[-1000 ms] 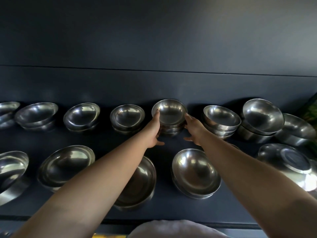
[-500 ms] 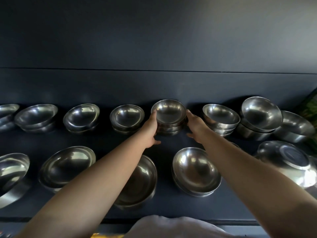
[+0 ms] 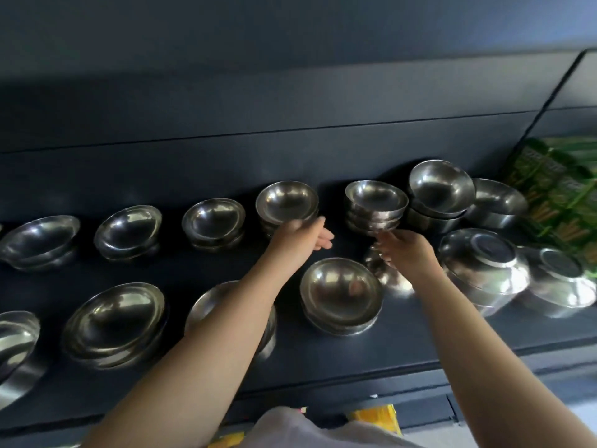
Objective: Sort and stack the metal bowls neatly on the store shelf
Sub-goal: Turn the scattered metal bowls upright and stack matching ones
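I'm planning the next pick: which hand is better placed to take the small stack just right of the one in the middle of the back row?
Right. The right hand hangs just below that small stack, fingers open, almost touching its base. The left hand sits at the neighbouring stack, farther off.

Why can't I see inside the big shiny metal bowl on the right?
The big metal bowl is upside down: its flat round base ring faces up and its rim sits down on the dark shelf.
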{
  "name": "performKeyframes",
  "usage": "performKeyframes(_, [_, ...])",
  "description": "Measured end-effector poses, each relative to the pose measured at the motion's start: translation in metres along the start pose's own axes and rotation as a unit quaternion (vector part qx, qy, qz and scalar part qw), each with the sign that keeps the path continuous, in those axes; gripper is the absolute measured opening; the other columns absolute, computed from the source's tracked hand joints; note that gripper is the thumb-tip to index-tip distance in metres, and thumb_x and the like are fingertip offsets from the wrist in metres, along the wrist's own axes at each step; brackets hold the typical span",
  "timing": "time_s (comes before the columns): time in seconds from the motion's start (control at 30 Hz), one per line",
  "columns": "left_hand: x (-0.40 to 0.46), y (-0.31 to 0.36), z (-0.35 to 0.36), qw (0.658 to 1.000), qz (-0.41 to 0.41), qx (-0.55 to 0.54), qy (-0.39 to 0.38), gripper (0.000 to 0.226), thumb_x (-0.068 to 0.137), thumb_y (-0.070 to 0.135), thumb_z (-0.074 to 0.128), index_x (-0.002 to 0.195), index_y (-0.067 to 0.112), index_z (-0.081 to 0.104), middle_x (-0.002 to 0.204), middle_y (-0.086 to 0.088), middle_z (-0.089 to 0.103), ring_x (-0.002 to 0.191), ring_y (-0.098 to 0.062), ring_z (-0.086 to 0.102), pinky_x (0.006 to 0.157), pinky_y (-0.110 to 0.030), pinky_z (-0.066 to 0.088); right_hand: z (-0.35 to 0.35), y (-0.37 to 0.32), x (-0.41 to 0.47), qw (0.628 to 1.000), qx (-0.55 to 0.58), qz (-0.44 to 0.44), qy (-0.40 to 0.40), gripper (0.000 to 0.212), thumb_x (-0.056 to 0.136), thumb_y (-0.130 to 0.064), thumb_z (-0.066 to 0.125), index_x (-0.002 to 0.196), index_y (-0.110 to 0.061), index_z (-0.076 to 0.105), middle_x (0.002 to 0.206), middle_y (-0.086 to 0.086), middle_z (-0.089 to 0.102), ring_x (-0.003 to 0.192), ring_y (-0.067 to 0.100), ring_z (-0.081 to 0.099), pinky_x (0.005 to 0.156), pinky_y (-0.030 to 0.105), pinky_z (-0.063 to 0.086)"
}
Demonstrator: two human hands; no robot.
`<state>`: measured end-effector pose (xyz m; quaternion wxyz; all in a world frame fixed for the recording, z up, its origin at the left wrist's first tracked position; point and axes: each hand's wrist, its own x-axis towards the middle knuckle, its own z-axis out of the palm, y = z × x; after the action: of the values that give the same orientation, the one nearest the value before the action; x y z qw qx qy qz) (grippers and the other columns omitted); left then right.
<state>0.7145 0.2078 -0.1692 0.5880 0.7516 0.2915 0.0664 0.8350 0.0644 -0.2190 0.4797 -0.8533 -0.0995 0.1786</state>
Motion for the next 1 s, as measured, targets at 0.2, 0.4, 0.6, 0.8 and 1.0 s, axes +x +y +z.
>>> performKeyframes(0.2, [-0.026,0.006,0.063,1.000,0.014,0.006,-0.013,0.037,0.096,0.031,0.044,0.071,0.017,0.068,0.069,0.002,0.068,0.073,-0.007,0.064,0.075,-0.020,0.046,-0.037,0.024,-0.019,0.990,-0.138,-0.014,0.017,0.030,0.094,-0.029,0.050,0.112,-0.010,0.065,0.114,0.015,0.066,0.104,0.029,0.057,0.077,0.029,0.035])
performKeyframes(0.4, [-0.049,-0.002,0.132,0.998,-0.007,-0.036,0.053,0.037,0.097,0.027,0.044,0.082,0.009,0.072,0.079,-0.003,0.071,0.077,-0.010,0.064,0.089,-0.028,0.049,-0.049,0.062,-0.014,0.985,-0.124,-0.092,-0.074,0.038,0.096,-0.024,0.048,0.131,-0.011,0.050,0.129,0.013,0.057,0.120,0.029,0.051,0.082,0.024,0.032])
performKeyframes(0.6, [-0.063,-0.003,0.184,0.991,-0.102,-0.027,0.086,0.038,0.100,0.029,0.036,0.128,0.009,0.053,0.134,-0.013,0.052,0.127,-0.024,0.044,0.096,-0.022,0.032,-0.052,0.072,-0.002,0.978,-0.125,-0.100,-0.134,0.054,0.098,-0.031,0.044,0.145,-0.008,0.030,0.149,0.013,0.036,0.134,0.028,0.037,0.104,0.031,0.030])
performKeyframes(0.8, [-0.053,-0.007,0.195,0.979,-0.142,-0.083,0.118,0.042,0.101,0.032,0.032,0.136,0.012,0.045,0.144,-0.006,0.042,0.133,-0.021,0.036,0.092,-0.021,0.027,-0.045,0.060,0.011,0.945,-0.221,-0.123,-0.207,0.055,0.101,-0.031,0.031,0.150,-0.009,0.016,0.160,0.008,0.001,0.147,0.021,0.000,0.116,0.033,0.008])
performKeyframes(1.0, [-0.045,-0.018,0.187,0.976,-0.159,-0.071,0.127,0.056,0.099,0.040,0.032,0.147,0.013,0.022,0.154,-0.005,0.026,0.140,-0.021,0.025,0.109,-0.029,0.021,-0.046,0.075,-0.015,0.918,-0.293,-0.180,-0.198,0.061,0.102,-0.034,0.027,0.149,-0.003,0.006,0.159,0.012,-0.001,0.147,0.024,-0.003,0.116,0.029,-0.003])
